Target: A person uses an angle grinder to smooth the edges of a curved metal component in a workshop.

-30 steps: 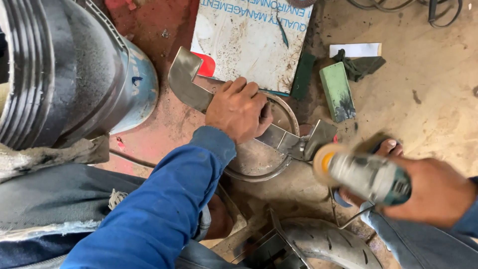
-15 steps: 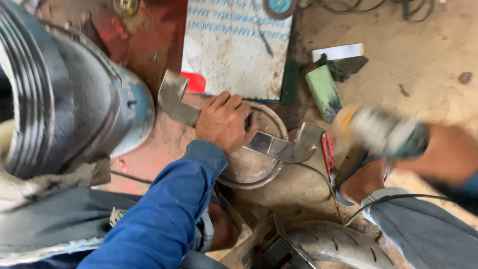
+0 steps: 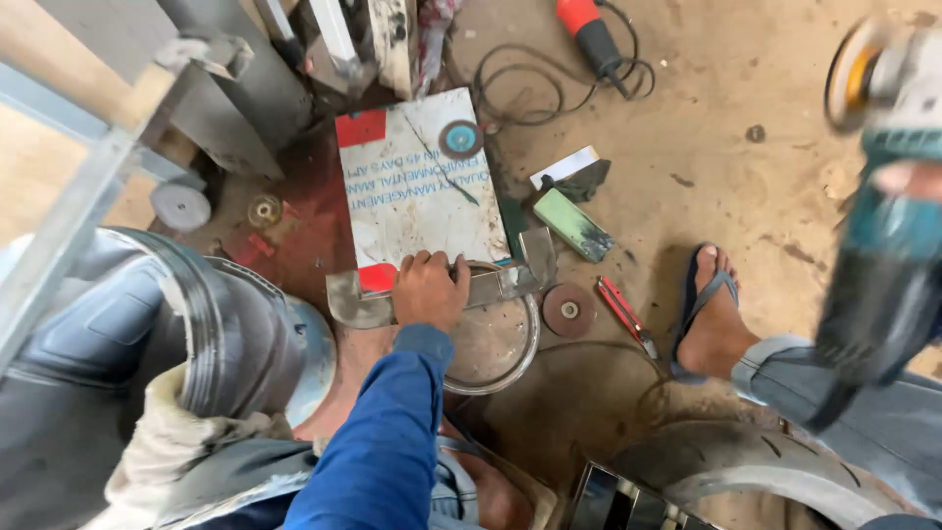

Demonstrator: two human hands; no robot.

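One bent metal bracket lies on the floor across a round metal pan, long axis running left-right, both ends turned up. Left hand presses down on its middle, fingers curled over the far edge. Since half a second ago the right hand has swung the angle grinder way up and off to the right, blurry, fingers wrapped around the body. Around it: white sign board, grinding disc, red-handled pliers, sandalled foot.
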